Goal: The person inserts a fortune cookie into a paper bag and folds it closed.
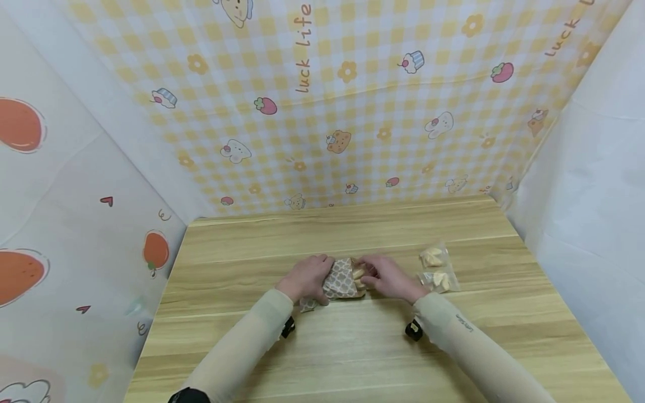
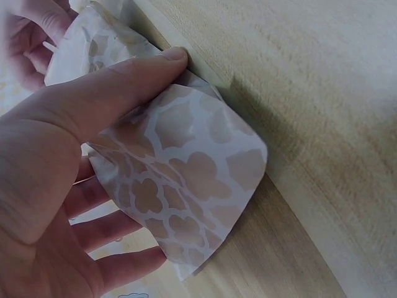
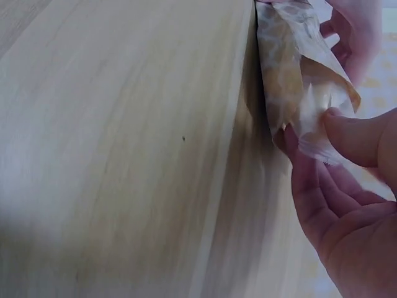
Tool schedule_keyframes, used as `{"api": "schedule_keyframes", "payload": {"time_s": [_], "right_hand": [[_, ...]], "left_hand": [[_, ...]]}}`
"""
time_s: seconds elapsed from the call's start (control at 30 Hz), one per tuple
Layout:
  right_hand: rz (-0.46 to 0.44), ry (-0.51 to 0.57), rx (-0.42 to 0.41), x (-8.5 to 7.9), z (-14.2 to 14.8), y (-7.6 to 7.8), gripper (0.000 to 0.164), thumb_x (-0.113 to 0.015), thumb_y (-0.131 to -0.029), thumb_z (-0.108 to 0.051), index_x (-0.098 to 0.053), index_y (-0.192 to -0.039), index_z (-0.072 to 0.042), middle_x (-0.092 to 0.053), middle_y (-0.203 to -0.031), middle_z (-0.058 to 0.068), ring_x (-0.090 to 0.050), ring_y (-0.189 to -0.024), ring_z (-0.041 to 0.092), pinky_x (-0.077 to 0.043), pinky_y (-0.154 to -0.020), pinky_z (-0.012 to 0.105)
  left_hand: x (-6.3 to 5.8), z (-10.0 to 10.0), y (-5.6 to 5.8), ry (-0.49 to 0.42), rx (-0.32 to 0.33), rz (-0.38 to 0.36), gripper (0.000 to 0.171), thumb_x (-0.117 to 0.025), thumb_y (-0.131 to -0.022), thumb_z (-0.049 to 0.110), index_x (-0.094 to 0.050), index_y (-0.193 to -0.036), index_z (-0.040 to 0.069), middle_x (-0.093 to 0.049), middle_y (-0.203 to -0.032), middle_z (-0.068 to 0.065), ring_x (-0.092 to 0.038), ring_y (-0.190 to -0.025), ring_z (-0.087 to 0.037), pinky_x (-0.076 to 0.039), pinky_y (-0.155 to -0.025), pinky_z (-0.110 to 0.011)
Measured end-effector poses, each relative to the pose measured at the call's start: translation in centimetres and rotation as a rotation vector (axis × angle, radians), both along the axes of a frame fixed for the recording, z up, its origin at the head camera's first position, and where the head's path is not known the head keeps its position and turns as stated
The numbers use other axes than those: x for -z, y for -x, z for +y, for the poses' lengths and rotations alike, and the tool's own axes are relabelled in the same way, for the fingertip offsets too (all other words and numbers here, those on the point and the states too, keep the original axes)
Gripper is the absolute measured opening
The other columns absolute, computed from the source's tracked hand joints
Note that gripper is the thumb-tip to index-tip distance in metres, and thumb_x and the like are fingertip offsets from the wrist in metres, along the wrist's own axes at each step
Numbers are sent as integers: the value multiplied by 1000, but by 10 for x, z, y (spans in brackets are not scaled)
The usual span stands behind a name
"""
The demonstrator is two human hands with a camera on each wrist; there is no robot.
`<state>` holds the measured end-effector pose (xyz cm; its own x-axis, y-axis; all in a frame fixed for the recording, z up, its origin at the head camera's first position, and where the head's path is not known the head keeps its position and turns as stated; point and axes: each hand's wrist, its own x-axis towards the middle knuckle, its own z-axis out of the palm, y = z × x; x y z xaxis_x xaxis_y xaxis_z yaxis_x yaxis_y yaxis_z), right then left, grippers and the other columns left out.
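A paper bag [image 1: 340, 280] with a brown and white quatrefoil pattern lies on its side on the wooden table, its mouth facing right. My left hand [image 1: 308, 277] grips the bag's closed end, thumb across the top and fingers beneath, as the left wrist view shows. At the mouth, my right hand [image 1: 388, 278] pinches a clear packet [image 3: 318, 118] with pale pieces between thumb and fingers. This packet sits partly inside the bag, and the paper hides its far end.
Two clear packets of pale pieces, an upper one [image 1: 431, 257] and a lower one [image 1: 441, 281], lie right of my right hand. The wooden table [image 1: 342, 352] meets a yellow checked cloth [image 1: 322, 123] at the back, with white sheets on both sides.
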<state>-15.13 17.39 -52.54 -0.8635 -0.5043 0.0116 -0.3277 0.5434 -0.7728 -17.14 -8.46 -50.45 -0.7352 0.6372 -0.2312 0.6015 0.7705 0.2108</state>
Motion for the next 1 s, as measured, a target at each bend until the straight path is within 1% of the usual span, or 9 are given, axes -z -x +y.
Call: {"api": "schedule_keyframes", "payload": {"time_s": [0.07,0.17,0.23,0.37,0.53,0.63,0.8,0.9,1.0], "right_hand": [[-42,39,11,2,-3,1,37,-76,-91,0,-64,-126,-1,-73,-104,7,-71,-93,17,-61,-83,28],[-72,90,29,4,-6,2,37,-81,-88,0,-62,-120,-1,-74,-101,8,-72,-92,18,-62,-82,29],[-58,95,30,6,-8,2,35,-83,-87,-2,-65,-117,0,-74,-98,8,-71,-88,17,-62,-79,28],[22,66,23,7,-12,3,28,-82,-88,-4,-73,-114,2,-74,-93,6,-69,-81,13,-60,-74,25],[79,52,30,7,-15,4,24,-78,-91,-3,-75,-114,4,-74,-92,7,-69,-81,13,-60,-75,25],[28,87,54,7,-16,5,22,-79,-91,-1,-73,-111,5,-73,-91,7,-68,-81,14,-60,-74,25],[-88,143,126,7,-17,5,18,-81,-88,1,-69,-102,-2,-71,-91,5,-67,-82,14,-60,-75,24],[-78,150,111,9,-16,6,15,-80,-87,4,-71,-98,-2,-73,-91,7,-69,-83,15,-60,-76,25],[-28,133,77,11,-16,6,12,-80,-86,4,-75,-96,-2,-75,-89,7,-69,-80,13,-60,-74,25]], "left_hand": [[0,0,0,-2,-4,-4,95,-101,-65,40,-53,-141,9,-63,-130,-8,-63,-119,-27,-53,-107,-41],[0,1,0,-2,-10,-10,95,-101,-64,39,-54,-140,9,-63,-129,-8,-62,-118,-27,-53,-106,-41],[0,1,0,0,-10,-12,94,-101,-63,39,-54,-140,9,-63,-128,-8,-63,-117,-27,-53,-105,-41],[0,2,0,9,-3,-8,94,-101,-64,39,-54,-139,8,-63,-127,-8,-63,-116,-27,-54,-105,-41],[-1,2,0,16,0,1,94,-101,-64,39,-54,-140,7,-63,-128,-9,-63,-117,-28,-53,-106,-41],[0,2,0,19,2,7,93,-101,-64,39,-55,-138,7,-64,-127,-9,-64,-116,-28,-53,-106,-40],[0,4,1,26,11,17,92,-101,-63,41,-55,-136,7,-64,-124,-9,-64,-114,-27,-54,-104,-40],[0,3,1,30,12,18,92,-101,-64,41,-55,-136,7,-64,-124,-9,-64,-114,-27,-54,-104,-40],[0,3,0,28,9,11,92,-101,-64,40,-55,-136,7,-64,-124,-9,-64,-114,-27,-54,-104,-40]]}}
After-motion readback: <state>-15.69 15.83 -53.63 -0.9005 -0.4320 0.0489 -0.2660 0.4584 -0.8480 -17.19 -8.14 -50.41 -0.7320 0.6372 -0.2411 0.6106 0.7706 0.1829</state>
